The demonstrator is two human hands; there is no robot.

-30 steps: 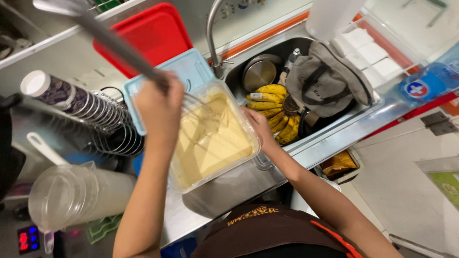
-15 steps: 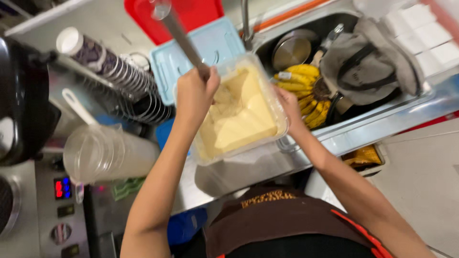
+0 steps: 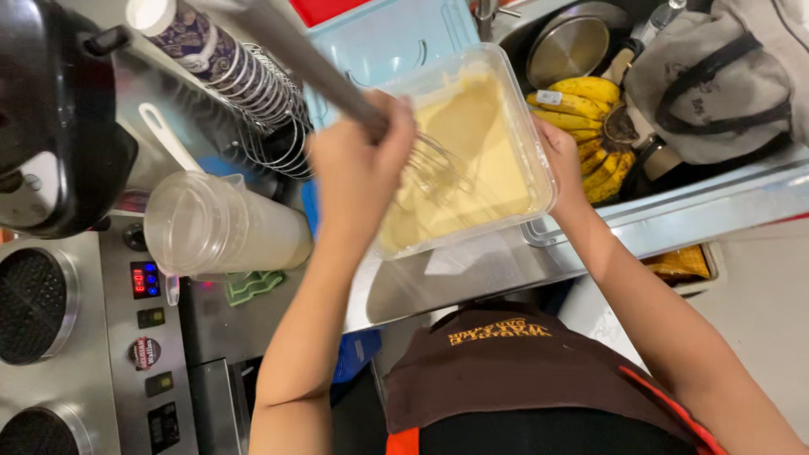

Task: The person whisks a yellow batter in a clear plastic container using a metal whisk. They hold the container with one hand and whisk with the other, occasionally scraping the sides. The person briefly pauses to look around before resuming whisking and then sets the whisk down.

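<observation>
Two hands work in the head view, the only one you have. Your left hand [image 3: 358,173] is closed in a fist around the long handle of a whisk [image 3: 430,164], its wires down in the batter [image 3: 472,160]. Your right hand [image 3: 560,156] grips the rim of the tub [image 3: 539,181] at its 3 o'clock side, fingers curled over the edge.

You look to be mid-whisk, the yellow batter mostly smooth. The next stroke calls for a firm hold on the rim, since the clear tub sits on the steel tabletop [image 3: 472,270] right at the sink's edge and could slide.

Containers: the tub holds only batter, spread across its bottom. At 9 o'clock from it lies a clear pitcher [image 3: 223,227] on its side, with nothing visible inside. At 2 o'clock the sink [image 3: 725,198] holds bananas [image 3: 586,114], a steel bowl [image 3: 573,46] and a grey bag [image 3: 716,84]. At 12 o'clock, just behind the tub, sits a pale blue tray [image 3: 396,38].
</observation>
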